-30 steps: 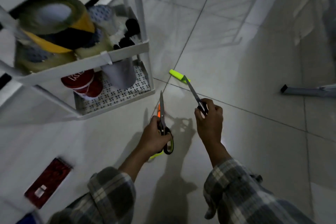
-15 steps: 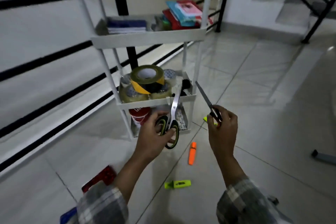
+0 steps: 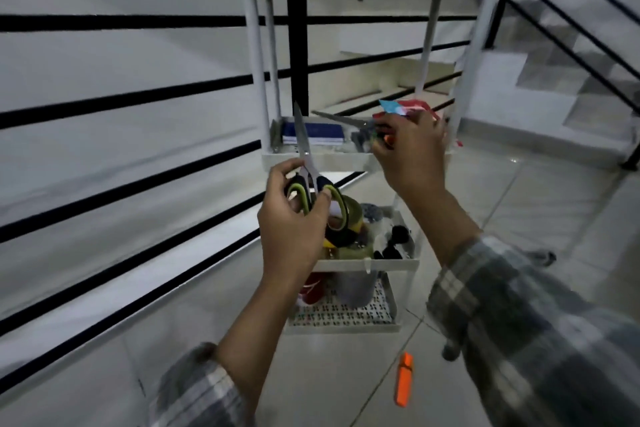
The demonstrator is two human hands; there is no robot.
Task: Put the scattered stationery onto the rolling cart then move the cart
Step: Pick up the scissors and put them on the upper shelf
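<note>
A white rolling cart with several shelves stands in front of me. My left hand grips the green-and-black handles of a pair of scissors, blades pointing up. My right hand holds a second pair of scissors by its dark handles, blades pointing left over the middle shelf. That shelf carries a blue notebook and red and blue booklets. Tape rolls fill the shelf below. An orange highlighter lies on the floor tiles.
A black horizontal railing runs along the left behind the cart. White stairs with a black rail rise at the right. A red cup and a grey container sit on the bottom perforated shelf.
Both hands have risen from near the floor to the cart's middle shelf, each carrying its scissors. My view has tilted up; the right scissors now point left over the shelf.
</note>
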